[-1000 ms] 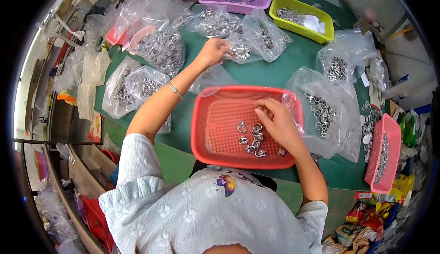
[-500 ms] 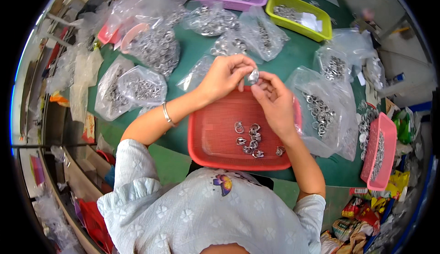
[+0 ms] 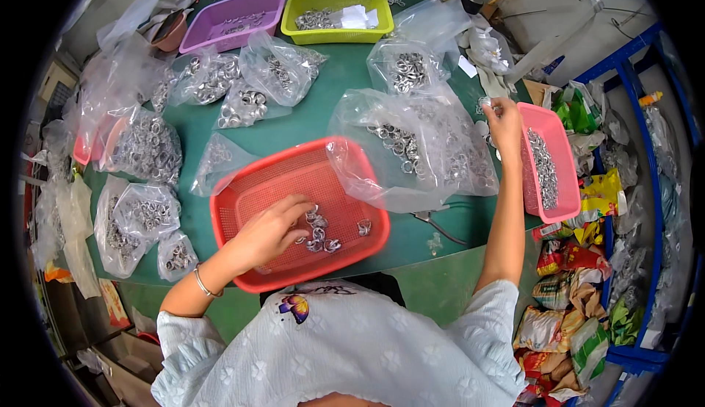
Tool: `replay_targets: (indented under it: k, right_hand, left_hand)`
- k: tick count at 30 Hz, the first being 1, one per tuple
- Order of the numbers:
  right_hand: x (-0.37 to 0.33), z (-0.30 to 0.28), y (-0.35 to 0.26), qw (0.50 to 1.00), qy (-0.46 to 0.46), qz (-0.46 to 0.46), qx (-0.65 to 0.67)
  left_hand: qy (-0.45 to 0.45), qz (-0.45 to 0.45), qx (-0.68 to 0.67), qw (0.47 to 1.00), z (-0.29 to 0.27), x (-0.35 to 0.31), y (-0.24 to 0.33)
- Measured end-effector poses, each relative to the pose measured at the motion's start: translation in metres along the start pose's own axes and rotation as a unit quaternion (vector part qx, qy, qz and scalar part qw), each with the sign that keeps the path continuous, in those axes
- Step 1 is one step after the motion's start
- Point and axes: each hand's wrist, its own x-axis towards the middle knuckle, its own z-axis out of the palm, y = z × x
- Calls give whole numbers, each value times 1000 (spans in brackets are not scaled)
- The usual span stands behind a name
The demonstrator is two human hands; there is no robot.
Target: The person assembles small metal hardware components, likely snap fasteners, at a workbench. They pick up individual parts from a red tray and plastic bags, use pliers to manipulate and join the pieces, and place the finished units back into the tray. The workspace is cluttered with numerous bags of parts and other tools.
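Note:
My left hand (image 3: 268, 232) is over the red mesh basket (image 3: 228, 242), its fingers curved and somewhat apart beside a small heap of silver rings (image 3: 320, 241). It holds nothing that I can see. One separate ring (image 3: 364, 227) lies to the right of that heap in the same basket. Far to the right, my right hand (image 3: 505, 129) pinches a shiny silver ring (image 3: 485, 104) between thumb and fingers. It hovers by the left rim of the pink basket (image 3: 525, 117), where more silver pieces lie, partly covered by the hand.
Clear bags of rings (image 3: 400, 142) lie between the two baskets; more bags (image 3: 147, 150) crowd the left. Pliers (image 3: 438, 225) rest near the table's front edge. A purple basket (image 3: 202, 29) and a yellow-green basket (image 3: 338, 36) stand at the back. A blue rack (image 3: 635, 106) is at right.
Both hands were together above the red basket, fingering a silver ring. The right hand has moved far right with a ring; the left has lowered into the basket. The view has swung right.

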Motion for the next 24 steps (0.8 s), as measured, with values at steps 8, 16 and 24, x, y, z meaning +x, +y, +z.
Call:
replay_targets:
  k: [8, 16, 24]
  right_hand:
    - [54, 90, 74, 929, -122, -77, -340]
    - [9, -10, -121, 969, -58, -209, 121]
    - [-144, -105, -304, 589, -431, -563, 387]
  left_hand:
    - [-2, -71, 30, 997, 26, -23, -8]
    - [57, -77, 57, 994, 40, -12, -7]
    - [25, 60, 81, 995, 67, 24, 8]
